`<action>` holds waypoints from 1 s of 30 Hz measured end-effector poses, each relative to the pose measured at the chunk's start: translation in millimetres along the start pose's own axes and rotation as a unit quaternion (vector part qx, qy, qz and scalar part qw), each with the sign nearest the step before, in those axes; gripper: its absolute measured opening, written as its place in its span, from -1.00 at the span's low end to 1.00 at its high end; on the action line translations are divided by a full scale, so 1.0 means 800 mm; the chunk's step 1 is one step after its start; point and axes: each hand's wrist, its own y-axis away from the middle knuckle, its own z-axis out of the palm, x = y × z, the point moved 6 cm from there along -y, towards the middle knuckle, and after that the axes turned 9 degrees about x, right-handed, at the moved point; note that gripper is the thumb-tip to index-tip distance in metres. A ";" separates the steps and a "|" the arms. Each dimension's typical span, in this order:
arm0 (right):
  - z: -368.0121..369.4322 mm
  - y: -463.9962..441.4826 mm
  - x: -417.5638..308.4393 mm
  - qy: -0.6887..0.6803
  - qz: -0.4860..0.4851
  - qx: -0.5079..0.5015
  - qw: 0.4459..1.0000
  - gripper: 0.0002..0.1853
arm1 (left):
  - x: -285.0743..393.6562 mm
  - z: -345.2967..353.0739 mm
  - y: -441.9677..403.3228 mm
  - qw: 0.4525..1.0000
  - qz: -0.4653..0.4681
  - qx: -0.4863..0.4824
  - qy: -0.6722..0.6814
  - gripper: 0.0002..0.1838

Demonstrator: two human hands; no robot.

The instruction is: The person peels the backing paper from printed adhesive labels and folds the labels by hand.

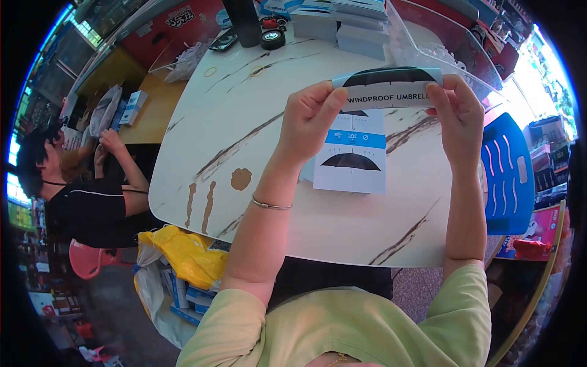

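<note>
So the thing in play is the printed umbrella piece (391,88), a pale strip with a black umbrella on it and "WINDPROOF UMBRELL" readable before a thumb gets in the way. It's up over the right half of the white table (183,147), on the far side of the middle, held level by its two ends. The left hand (312,116) has its end pinched, thumb on the front and fingers curled round behind, and the right hand (455,113) has the other end clamped much the same way. Can't tell from here if it's a flat sleeve or a whole box. Just below it in view there's a white box (350,165) lying on the table, with a blue band and more umbrella pics, its top end hidden by the strip. Over at the far edge you've got stacks of boxes (361,40), and left of those a round black thing (273,40) next to a tall dark bottle (243,24). A clear bin (440,55) sits at the far right corner. Brown marks (241,178) are on the left part, a blue stool (506,174) is by the right edge, and a yellow bag (192,257) is below the near left corner. Another person (92,196) is off past the left edge.
</note>
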 end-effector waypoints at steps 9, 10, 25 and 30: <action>-0.004 0.000 0.000 0.136 -0.021 0.043 0.990 -0.84 | -0.014 0.000 -0.004 0.993 -0.029 0.049 0.108 -0.79; -0.004 -0.002 -0.006 0.142 -0.076 0.048 0.986 -0.83 | -0.010 0.004 -0.003 0.992 -0.029 0.048 0.109 -0.79; 0.033 0.026 0.010 -0.044 -0.023 0.087 0.995 -0.52 | -0.019 0.033 0.016 0.982 -0.033 0.130 0.136 -0.79; 0.028 0.020 0.008 -0.080 0.010 0.086 0.993 -0.65 | -0.015 0.033 0.016 0.986 -0.027 0.127 0.103 -0.77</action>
